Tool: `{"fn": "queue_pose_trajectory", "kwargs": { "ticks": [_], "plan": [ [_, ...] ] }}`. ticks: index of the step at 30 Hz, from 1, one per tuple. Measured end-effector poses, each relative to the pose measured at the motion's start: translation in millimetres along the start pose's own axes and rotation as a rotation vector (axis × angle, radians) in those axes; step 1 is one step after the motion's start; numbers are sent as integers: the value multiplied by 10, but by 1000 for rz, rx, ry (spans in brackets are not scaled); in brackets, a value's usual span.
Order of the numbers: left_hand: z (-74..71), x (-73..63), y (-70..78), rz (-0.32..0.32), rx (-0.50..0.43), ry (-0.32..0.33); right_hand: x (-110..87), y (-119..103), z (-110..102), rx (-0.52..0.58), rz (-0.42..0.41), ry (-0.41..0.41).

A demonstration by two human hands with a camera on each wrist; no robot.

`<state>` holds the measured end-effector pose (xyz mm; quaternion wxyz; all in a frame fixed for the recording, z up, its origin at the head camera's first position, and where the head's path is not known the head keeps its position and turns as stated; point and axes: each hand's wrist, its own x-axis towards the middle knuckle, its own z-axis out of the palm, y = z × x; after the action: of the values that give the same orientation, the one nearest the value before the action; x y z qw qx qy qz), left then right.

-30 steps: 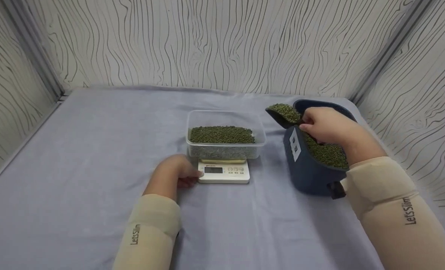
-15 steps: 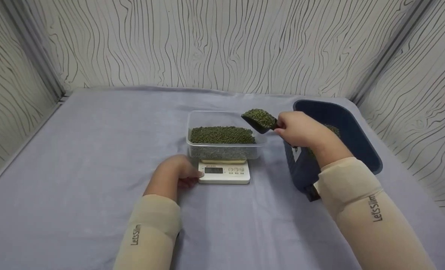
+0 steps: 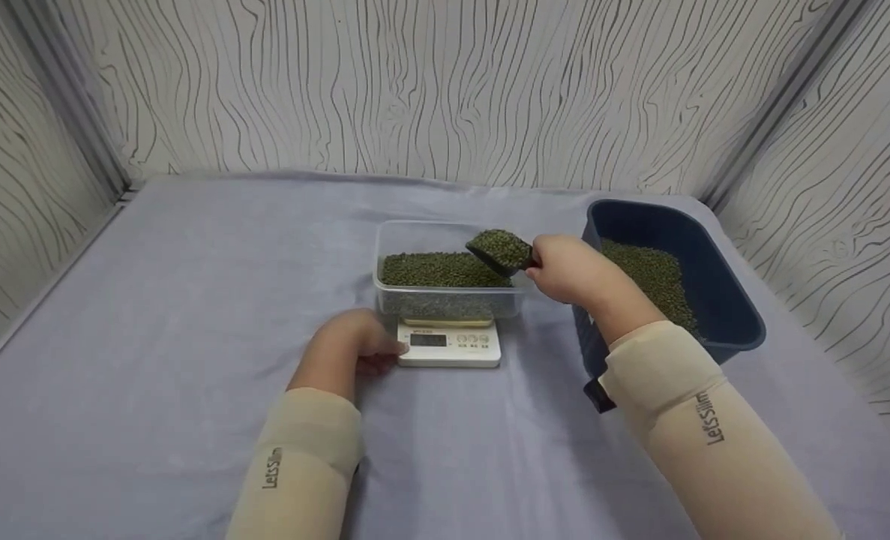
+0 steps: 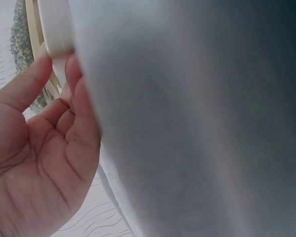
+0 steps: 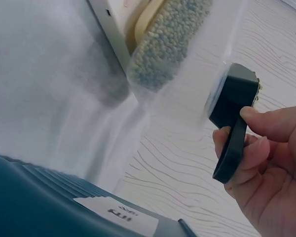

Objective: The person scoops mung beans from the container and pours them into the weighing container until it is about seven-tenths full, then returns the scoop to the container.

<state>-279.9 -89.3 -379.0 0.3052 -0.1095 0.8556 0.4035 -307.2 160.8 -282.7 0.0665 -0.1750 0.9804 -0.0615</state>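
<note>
Right hand (image 3: 568, 268) gripped scoop (image 5: 232, 94) mouth-up, presumably against spilling mung beans (image 3: 501, 246); left hand (image 3: 355, 336) pinched digital scale (image 3: 456, 355), likely steadying.

Container (image 3: 452, 289) of beans (image 3: 437, 270) on the scale (image 3: 448, 352), bin (image 3: 711, 277) at right, scoop (image 5: 235, 94) above the container's right side

The black scoop (image 5: 237, 91), heaped with green beans (image 3: 500, 246), is held above the right side of the clear tub (image 3: 450, 303). Partly filled with beans, the tub sits level on the white scale (image 3: 478, 354), whose display looks too dim to read. The open blue bin (image 3: 718, 277) stands to the right, beans inside.
</note>
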Motion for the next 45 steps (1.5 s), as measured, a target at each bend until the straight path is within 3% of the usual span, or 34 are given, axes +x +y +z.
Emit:
{"fn": "queue_pose_trajectory", "kwargs": {
  "ticks": [10,20,32,45],
  "plan": [
    [16,20,-8,8,-3,11,88,-84,117,-47,86,-33],
    [3,26,0,3,17,-17,72,-137,137,-147,97,-8],
    [-9,38,1,-11,27,-14,34,-184,188,-240,99,126],
    [4,7,-13,17,45,25,-4,-209,210,-404,28,273]
  ]
}}
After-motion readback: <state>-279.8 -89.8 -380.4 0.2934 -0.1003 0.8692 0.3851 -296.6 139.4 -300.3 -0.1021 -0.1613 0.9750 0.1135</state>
